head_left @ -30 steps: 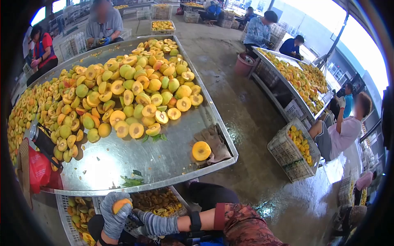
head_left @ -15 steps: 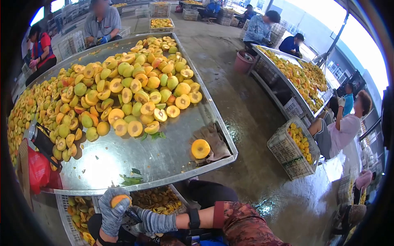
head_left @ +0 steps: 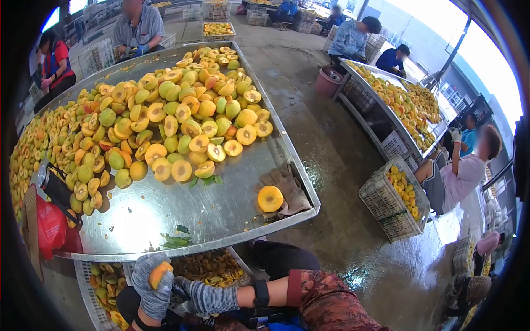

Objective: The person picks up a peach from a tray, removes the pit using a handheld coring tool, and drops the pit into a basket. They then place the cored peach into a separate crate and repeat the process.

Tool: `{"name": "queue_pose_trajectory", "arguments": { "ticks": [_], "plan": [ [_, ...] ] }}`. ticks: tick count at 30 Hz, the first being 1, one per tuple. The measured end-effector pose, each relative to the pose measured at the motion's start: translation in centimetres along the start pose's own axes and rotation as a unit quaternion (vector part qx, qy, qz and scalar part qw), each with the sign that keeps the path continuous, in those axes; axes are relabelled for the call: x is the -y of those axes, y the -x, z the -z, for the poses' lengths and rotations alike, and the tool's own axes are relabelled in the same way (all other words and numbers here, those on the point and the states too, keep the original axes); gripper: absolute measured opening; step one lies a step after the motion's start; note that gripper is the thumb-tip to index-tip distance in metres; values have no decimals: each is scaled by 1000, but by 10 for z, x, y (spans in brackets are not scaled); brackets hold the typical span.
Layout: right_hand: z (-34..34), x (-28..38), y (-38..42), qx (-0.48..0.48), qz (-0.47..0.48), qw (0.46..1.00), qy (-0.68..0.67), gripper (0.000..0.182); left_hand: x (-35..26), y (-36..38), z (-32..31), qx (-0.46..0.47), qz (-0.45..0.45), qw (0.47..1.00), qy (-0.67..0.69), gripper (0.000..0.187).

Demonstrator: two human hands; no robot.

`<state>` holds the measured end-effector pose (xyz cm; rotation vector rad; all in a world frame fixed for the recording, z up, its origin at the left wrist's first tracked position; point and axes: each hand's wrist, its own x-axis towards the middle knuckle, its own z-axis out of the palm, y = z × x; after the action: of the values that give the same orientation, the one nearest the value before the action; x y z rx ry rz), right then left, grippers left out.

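My left hand (head_left: 151, 287), in a grey knitted glove, is closed around a cut yellow peach half (head_left: 160, 274) just below the table's near edge. Beside it, almost touching, is my right hand (head_left: 208, 297) in a matching glove. Its fingers are curled around something dark and small that I cannot make out. Cut peach halves (head_left: 187, 129) lie heaped on the metal table (head_left: 221, 223) in front of me. One lone peach half (head_left: 270, 199) rests by a pair of worn gloves (head_left: 292, 193) at the near right corner.
Under the table edge stand a crate of dark scraps (head_left: 212, 267) and a crate of peach pieces (head_left: 110, 287). A red bag (head_left: 51, 226) and a black strapped object (head_left: 58, 190) lie at left. Other people work around a second table (head_left: 381, 99); a full crate (head_left: 386, 212) stands nearby.
The peach half in my left hand has turned from lying nearly level to a steeper tilt. My right hand has barely moved. The peach heap looks the same.
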<state>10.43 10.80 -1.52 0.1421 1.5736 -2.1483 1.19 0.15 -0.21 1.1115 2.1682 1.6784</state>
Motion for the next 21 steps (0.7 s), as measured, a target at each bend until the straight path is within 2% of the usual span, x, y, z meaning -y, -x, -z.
{"name": "queue_pose_trajectory", "arguments": {
  "ticks": [2,3,4,5,6,8,11,13,14,15,16,17,19,21],
  "plan": [
    [-1,-9,-4,6,-11,1000,-7,70,4,2,0,-12,-59,997,-51,26],
    [-2,-34,-14,-16,45,999,10,69,3,1,-2,-12,-60,997,-51,26],
    [-3,-47,-20,-37,101,994,27,69,0,0,-5,-33,-19,999,5,25],
    [-2,-40,-17,-36,99,994,30,69,-2,0,-8,-54,24,996,62,25],
    [-2,-30,-12,-37,93,993,57,68,0,-2,-6,-56,25,996,64,25],
    [-2,-27,-11,-36,88,992,86,67,6,-7,2,7,145,972,184,24],
    [-2,-38,-20,-52,117,981,147,66,2,-9,5,33,140,974,176,20],
    [0,-39,-21,-21,41,990,131,67,-1,-11,7,45,152,972,175,21],
    [0,-48,-25,-21,42,990,131,67,-2,-12,7,59,159,970,172,21],
    [-1,-60,-30,-27,73,995,69,68,-2,-12,6,59,158,970,172,21],
    [-2,-71,-34,-33,105,994,6,69,-1,-9,3,27,91,990,106,23],
    [-2,-61,-30,-33,104,994,7,69,1,-7,1,-6,24,999,38,25],
    [-5,-30,-19,-24,43,998,-34,73,12,-1,2,-17,19,999,43,25],
    [-6,-47,-27,-34,67,997,0,75,10,0,1,-28,15,998,47,27]
  ]
}}
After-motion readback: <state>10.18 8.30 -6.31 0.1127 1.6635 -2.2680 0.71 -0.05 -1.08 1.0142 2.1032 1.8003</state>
